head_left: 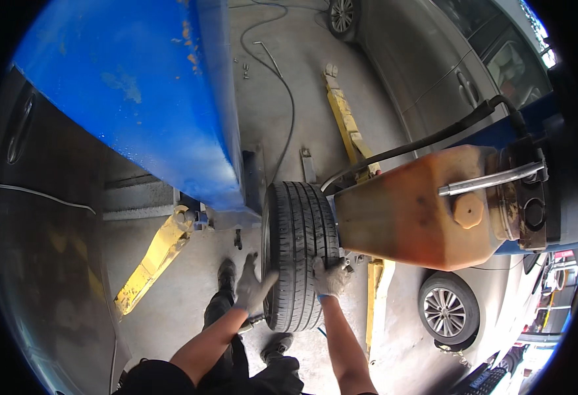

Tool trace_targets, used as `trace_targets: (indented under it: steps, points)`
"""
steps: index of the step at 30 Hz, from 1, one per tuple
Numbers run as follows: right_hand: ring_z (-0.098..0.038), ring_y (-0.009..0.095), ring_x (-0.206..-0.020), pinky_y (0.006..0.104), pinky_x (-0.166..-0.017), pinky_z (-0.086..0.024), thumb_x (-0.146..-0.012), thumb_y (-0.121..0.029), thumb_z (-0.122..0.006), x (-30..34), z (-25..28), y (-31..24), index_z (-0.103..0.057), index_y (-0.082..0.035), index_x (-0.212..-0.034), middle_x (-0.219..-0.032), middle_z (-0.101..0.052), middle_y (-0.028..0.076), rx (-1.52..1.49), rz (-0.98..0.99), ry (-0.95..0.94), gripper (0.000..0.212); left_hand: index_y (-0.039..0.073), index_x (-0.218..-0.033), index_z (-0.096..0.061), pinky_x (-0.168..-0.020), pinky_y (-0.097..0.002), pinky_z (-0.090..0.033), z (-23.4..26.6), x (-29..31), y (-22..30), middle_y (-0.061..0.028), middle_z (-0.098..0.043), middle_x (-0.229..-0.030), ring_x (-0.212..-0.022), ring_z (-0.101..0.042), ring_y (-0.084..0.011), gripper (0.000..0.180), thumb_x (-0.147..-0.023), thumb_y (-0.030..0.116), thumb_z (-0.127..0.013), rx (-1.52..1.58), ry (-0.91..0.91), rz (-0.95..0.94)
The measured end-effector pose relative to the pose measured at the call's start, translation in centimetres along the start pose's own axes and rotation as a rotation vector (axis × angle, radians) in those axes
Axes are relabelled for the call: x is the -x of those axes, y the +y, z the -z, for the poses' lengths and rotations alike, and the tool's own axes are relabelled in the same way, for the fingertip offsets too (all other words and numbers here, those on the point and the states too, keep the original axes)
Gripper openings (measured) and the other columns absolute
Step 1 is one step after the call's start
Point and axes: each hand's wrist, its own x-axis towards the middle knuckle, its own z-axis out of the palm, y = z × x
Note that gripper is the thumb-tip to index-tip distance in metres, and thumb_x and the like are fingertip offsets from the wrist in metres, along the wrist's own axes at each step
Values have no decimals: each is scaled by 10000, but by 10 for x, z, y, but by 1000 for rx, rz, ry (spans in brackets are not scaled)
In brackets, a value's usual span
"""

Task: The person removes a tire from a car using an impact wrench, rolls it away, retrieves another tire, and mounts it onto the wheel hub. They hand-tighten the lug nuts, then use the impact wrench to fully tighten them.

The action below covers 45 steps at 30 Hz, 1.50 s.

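Looking at an upright black tire (300, 253), straight grooves running round the tread, rubber kinda dull and greyish. It's just right of the left hand (253, 288), which is gloved and spread wide, thumb by the sidewall, not gripping anything. Also sits immediately left of the gloved right hand (332, 278), fingers partly curled at the tread's edge, can't tell if that one's actually got hold.

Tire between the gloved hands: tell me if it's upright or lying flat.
Upright: seen from above, the tire shows its tread, one sidewall facing left rather than up.
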Motion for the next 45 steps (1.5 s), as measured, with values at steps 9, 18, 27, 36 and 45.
trace_targets:
  steps: [9, 18, 27, 36, 45]
  points:
    - [-659, 313, -987, 397, -904, -538, -763, -754, -571, 41, 28, 21, -395, 82, -1331, -1131, -641, 198, -276, 491, -108, 1026, -52, -1467, -106, -915, -470, -517, -45, 106, -64, -288, -574, -1234, -1069, -637, -406, 1270, -626, 517, -869, 3, -120, -9]
    - [-646, 450, -995, 456, -846, -521, -783, -671, -634, 10, -74, 46, -529, 83, -1187, -1023, -657, 310, -551, 388, 68, 862, 44, -1415, -364, -885, -431, -525, 37, 26, 7, -248, -630, -1165, -1079, -634, -393, 993, -650, 494, -811, 27, -116, 112]
    - [-553, 452, -1205, 457, -1030, -425, -829, -745, -467, -76, 85, -196, -418, 163, -1355, -1273, -535, 375, -280, 243, -5, 1050, -101, -1461, -194, -1035, -487, -416, 39, -47, 42, -344, -419, -1387, -1219, -496, -480, 1086, -768, 553, -714, -29, 158, 1]
    - [-401, 486, -1338, 531, -1083, -380, -623, -534, -820, -16, -41, -119, -153, 27, -1522, -1480, -288, 376, -65, 484, 271, 1252, -51, -1462, -287, -1060, -497, -395, 14, -144, 37, -335, -407, -1425, -1289, -444, -477, 896, -869, 556, -572, -337, -29, -51]
    - [-471, 464, -1293, 533, -936, -521, -769, -620, -690, -137, 49, -303, -197, -454, -1528, -1607, -123, 232, -102, 409, 269, 920, 14, -1269, -580, -860, -389, -533, 175, -106, 30, -188, -658, -1192, -1015, -682, -284, 516, -879, 339, -675, -86, -20, -40]
